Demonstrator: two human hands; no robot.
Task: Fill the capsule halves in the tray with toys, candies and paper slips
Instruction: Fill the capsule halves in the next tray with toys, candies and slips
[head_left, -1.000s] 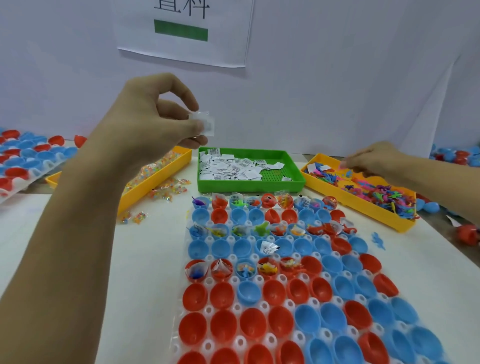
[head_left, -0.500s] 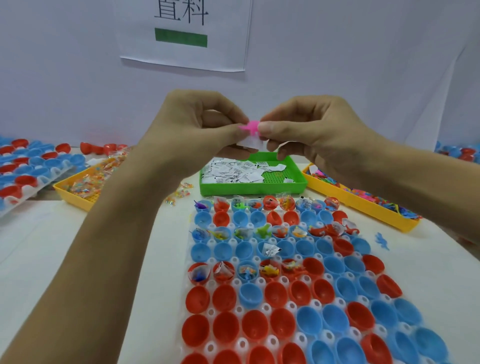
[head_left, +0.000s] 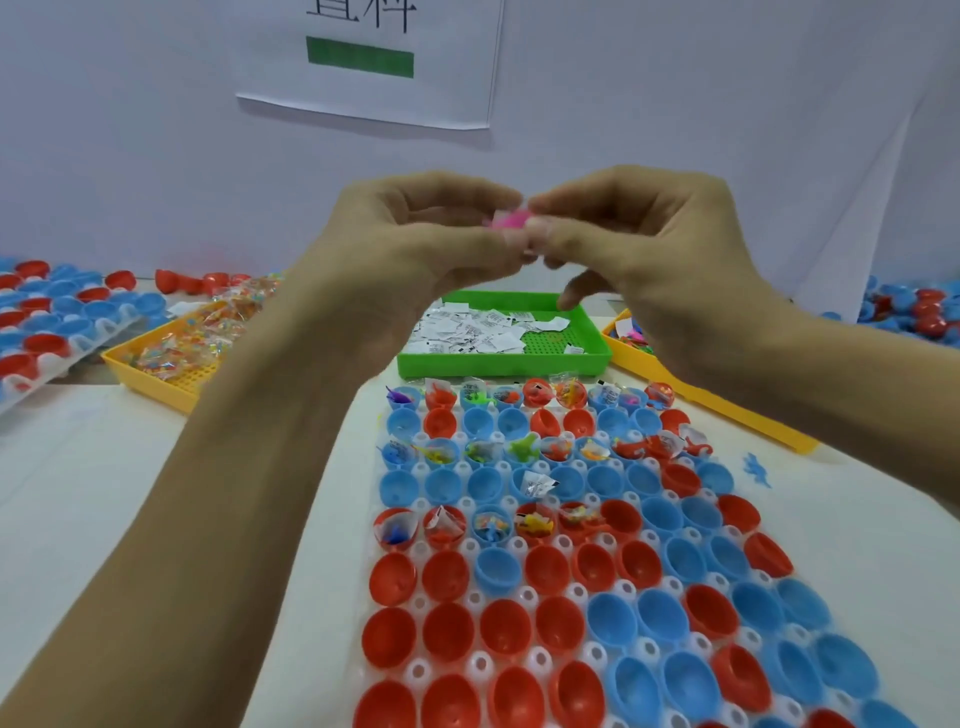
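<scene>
Raised above the table, my left hand (head_left: 410, 244) and my right hand (head_left: 634, 234) meet fingertip to fingertip. Between them they pinch a small pink toy (head_left: 508, 222) together with a white paper slip (head_left: 500, 217); fingers hide most of both. Below lies the clear tray (head_left: 470, 551) of red and blue capsule halves. Several far halves hold toys, candies and slips, and one blue half holds a lone slip (head_left: 536, 484). The near rows stand open and bare.
A green tray (head_left: 592, 358) of paper slips sits behind the capsule tray. A yellow candy tray (head_left: 171, 382) is at the left, a yellow toy tray (head_left: 727, 410) at the right. Another capsule tray (head_left: 52, 332) lies far left. A loose blue toy (head_left: 756, 467) lies on the table.
A second ago my left hand held the slip alone while my right reached into the toy tray. The right hand came across with the pink toy, and both now pinch toy and slip together.
</scene>
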